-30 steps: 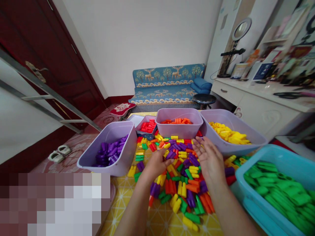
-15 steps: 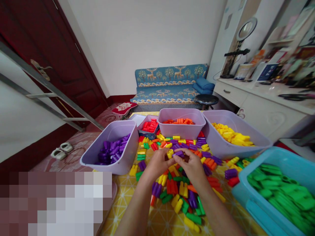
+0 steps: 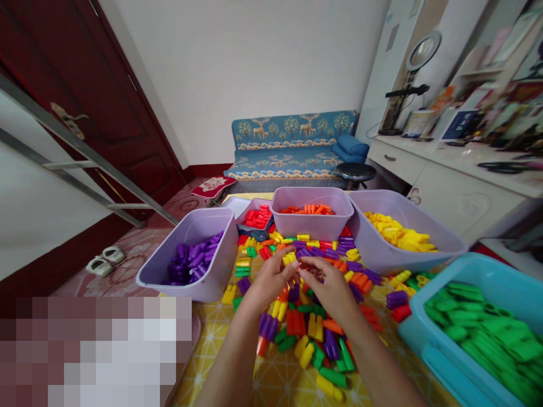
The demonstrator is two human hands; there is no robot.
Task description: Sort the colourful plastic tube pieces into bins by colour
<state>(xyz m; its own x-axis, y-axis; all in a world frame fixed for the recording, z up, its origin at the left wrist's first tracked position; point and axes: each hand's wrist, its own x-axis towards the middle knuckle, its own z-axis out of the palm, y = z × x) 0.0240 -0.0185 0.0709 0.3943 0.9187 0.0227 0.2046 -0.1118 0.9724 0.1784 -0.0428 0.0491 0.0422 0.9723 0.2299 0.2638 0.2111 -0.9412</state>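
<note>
Both hands meet over a loose pile of coloured plastic pieces on the yellow patterned cloth (image 3: 229, 353). A small yellow piece (image 3: 289, 258) is between the thumb and fingers of my left hand (image 3: 271, 280). My right hand (image 3: 324, 281) is closed in a pinch close beside it, its fingertips near a small reddish bit too small to name. Around and below the hands lie purple, green, orange, red and yellow pieces, such as a yellow one (image 3: 330, 389) and a green one (image 3: 334, 377) nearest me.
Lilac bins hold purple (image 3: 146, 280), orange (image 3: 311, 229) and yellow pieces (image 3: 382, 263). A smaller box (image 3: 254, 230) holds red ones. The turquoise bin (image 3: 443, 362) at right holds green pieces. Behind are a blue sofa (image 3: 292, 155) and a round stool (image 3: 355, 171).
The purple piece between my hands is no longer there; a purple piece now shows just below them. My left hand has turned slightly with the yellow piece, and my right fingers have drawn in.
</note>
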